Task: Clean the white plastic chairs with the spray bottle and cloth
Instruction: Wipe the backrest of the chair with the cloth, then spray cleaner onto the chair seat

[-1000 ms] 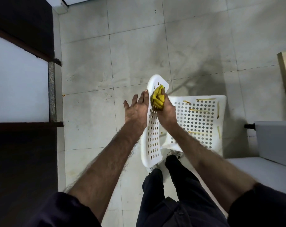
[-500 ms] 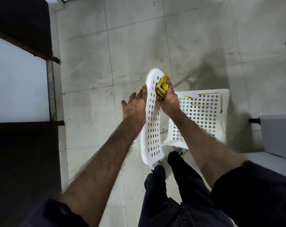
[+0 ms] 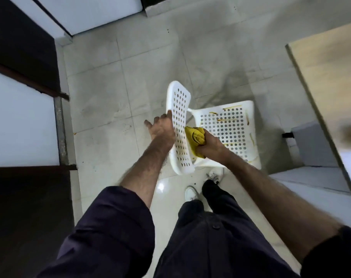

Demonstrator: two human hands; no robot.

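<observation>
- The white plastic chair (image 3: 228, 125) stood on the tiled floor (image 3: 102, 101) just in front of the person's feet, its perforated backrest (image 3: 179, 125) sandwiched between 2 hands.
- Risk, as I judged it: the chair looked light, so a hard wipe against the backrest could tip or skid it on the smooth tiles if the bracing hand slipped off.
- A second risk: the bunched cloth could snag in the holes and miss the yellowish streaks on the seat (they looked uncleaned).
- The left hand (image 3: 161, 128) lay flat on the backrest's outer face, fingers straight and spread, holding nothing.
- The right hand (image 3: 208, 144) was closed tightly round the yellow cloth (image 3: 195, 137), pressing it to the backrest's inner face near the seat.
- No spray bottle was in view.
</observation>
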